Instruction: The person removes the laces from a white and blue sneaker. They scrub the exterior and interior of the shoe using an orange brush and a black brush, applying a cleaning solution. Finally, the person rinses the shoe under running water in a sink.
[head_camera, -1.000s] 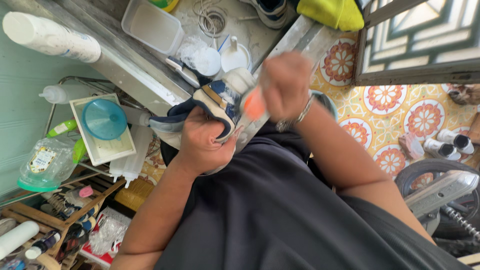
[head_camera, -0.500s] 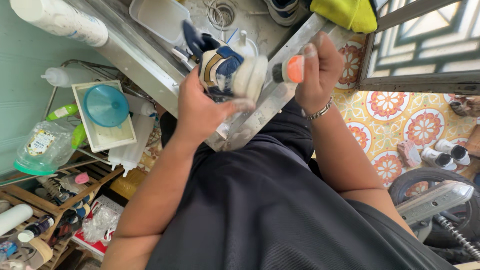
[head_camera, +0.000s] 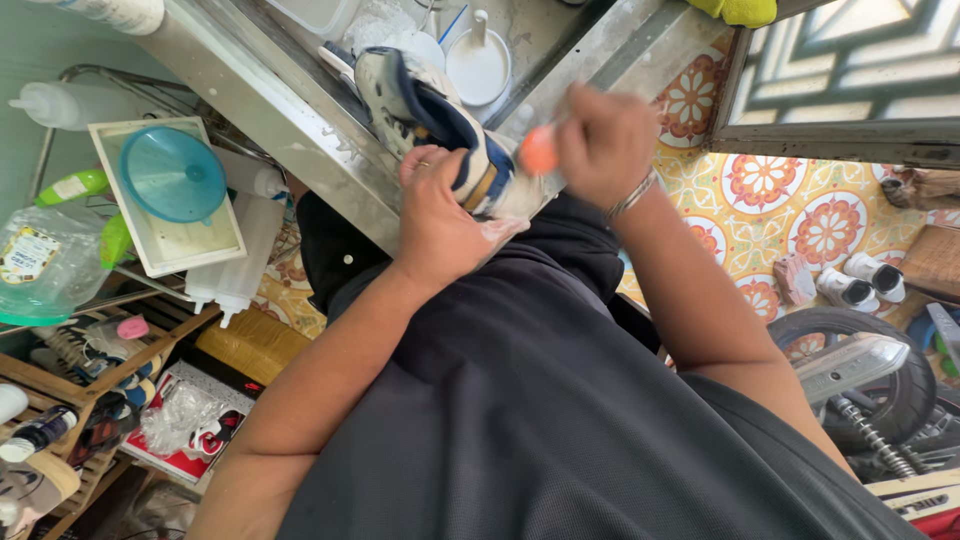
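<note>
My left hand (head_camera: 438, 222) grips a navy, white and tan sneaker (head_camera: 420, 110) over the edge of a steel sink (head_camera: 290, 110), its opening facing left. My right hand (head_camera: 605, 145) is closed on an orange-handled brush (head_camera: 538, 152) pressed against the shoe's toe end. A metal bracelet sits on my right wrist. The brush's bristles are hidden behind the shoe and my fingers.
Inside the sink lie a white round dish (head_camera: 478, 68) and a clear plastic tub (head_camera: 318, 14). A white tray with a teal funnel (head_camera: 172, 175), squeeze bottles and a wooden rack (head_camera: 90, 380) stand at left. Patterned floor tiles, small white shoes (head_camera: 862, 280) and a motorbike wheel (head_camera: 870, 370) are at right.
The shoe has been turned and lowered from above the sink to its edge. My right hand has come back against the shoe with the brush. The camera view shifted slightly downward.
</note>
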